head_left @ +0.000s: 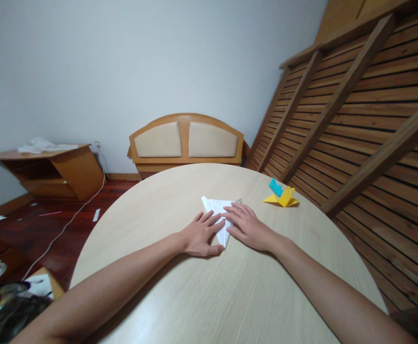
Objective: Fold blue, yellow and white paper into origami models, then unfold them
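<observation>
A folded sheet of white paper (216, 205) lies on the round table (266, 296), its wide edge at the back and its narrow point toward me. My left hand (202, 234) rests on the paper's left side with fingers apart, the thumb by the lower tip. From the other side, my right hand (247, 225) lies over the right edge, fingers stretched out and pressed down flat. The fingertips of both hands come close together across the middle and cover part of the paper.
Near the table's right rim stand a yellow folded-paper figure (284, 197) and a blue folded-paper piece (275, 187). A slatted wooden frame (359, 119) leans at the right. Behind the table is a padded headboard (185, 138); a low cabinet (65, 172) stands at the left.
</observation>
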A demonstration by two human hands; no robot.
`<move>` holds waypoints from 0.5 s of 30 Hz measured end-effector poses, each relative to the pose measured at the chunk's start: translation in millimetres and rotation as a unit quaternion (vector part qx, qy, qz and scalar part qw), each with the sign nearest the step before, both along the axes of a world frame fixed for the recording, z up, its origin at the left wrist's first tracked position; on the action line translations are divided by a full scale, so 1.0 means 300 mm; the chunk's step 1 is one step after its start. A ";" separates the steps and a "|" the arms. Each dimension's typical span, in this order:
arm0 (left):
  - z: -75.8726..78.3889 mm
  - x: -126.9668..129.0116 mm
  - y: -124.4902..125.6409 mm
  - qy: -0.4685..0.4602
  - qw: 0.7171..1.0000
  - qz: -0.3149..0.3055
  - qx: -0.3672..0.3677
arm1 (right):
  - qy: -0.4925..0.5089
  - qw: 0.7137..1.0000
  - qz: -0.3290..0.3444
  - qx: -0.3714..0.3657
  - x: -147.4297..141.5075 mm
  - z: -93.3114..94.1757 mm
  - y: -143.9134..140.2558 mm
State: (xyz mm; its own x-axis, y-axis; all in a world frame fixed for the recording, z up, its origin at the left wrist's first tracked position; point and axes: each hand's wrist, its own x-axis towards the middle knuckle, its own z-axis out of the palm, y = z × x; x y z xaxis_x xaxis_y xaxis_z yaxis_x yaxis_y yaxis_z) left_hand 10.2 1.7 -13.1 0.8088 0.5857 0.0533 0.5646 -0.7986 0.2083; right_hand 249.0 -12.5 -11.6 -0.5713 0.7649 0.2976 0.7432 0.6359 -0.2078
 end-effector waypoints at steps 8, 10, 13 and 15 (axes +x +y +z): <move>0.003 0.002 -0.002 0.023 1.000 -0.005 0.004 | 0.002 0.999 -0.020 -0.037 -0.011 -0.016 -0.001; 0.001 0.001 -0.002 0.025 1.000 -0.005 0.005 | 0.002 0.999 -0.023 -0.040 -0.011 -0.022 0.001; -0.002 0.000 -0.001 0.026 1.000 -0.007 0.006 | 0.001 0.998 -0.032 -0.052 -0.013 -0.032 0.004; -0.004 0.000 0.000 0.023 1.000 -0.006 0.005 | 0.001 0.997 -0.037 -0.063 -0.016 -0.036 0.004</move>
